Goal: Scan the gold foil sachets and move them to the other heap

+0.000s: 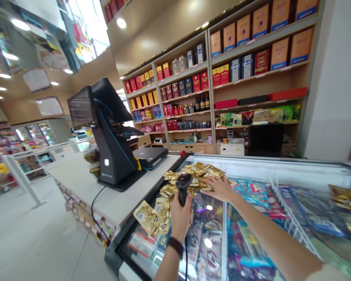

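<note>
A black barcode scanner stands upright in my left hand, its fingers wrapped round the handle and its cable hanging down past my wrist. My right hand lies over the right side of a heap of shiny gold packets, fingers stretched out and apart; the fingertips touch the packets. A few more gold packets lie to the left of the scanner. The heap rests on the glass lid of a chest freezer, with colourful wrapped goods beneath the glass.
On the white counter to the left stand a black checkout terminal and a flat weighing scale. Behind the freezer, wall shelves hold boxes and bottles. A white railing stands at the far left. More gold packets are at the far right.
</note>
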`<state>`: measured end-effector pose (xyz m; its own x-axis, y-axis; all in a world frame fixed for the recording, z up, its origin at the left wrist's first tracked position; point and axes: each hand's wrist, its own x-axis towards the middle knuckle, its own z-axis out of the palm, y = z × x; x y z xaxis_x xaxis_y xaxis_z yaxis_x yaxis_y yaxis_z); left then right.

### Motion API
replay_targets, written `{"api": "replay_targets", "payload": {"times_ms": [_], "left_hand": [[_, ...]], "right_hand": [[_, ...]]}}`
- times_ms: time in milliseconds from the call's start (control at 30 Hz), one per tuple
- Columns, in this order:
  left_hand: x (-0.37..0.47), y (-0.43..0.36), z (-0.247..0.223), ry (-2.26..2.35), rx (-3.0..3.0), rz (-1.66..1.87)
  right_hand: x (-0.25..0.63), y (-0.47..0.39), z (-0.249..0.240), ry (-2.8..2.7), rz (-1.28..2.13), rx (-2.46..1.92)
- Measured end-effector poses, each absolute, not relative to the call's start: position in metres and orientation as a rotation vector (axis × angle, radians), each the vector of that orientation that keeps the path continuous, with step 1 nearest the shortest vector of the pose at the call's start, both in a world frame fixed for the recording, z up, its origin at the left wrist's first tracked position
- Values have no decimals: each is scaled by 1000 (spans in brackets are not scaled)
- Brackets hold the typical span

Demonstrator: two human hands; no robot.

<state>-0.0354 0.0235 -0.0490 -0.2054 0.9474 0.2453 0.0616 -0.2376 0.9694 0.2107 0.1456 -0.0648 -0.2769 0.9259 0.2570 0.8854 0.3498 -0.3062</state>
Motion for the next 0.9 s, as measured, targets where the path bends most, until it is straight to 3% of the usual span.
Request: {"api": "replay_targets", "payload": {"times_ms": [500,700,900], "left_hand": [[-9,-2,-36,1306,1324,1549],[22,-15,-30,1217,1358,1497],[49,-25,-33,1084,1363,1485]], "right_hand": [[329,-37,-79,-2054,273,-1531],[367,-70,-91,-1715,199,-1583],[360,-81,-87,-1671,87,-1367]]}}
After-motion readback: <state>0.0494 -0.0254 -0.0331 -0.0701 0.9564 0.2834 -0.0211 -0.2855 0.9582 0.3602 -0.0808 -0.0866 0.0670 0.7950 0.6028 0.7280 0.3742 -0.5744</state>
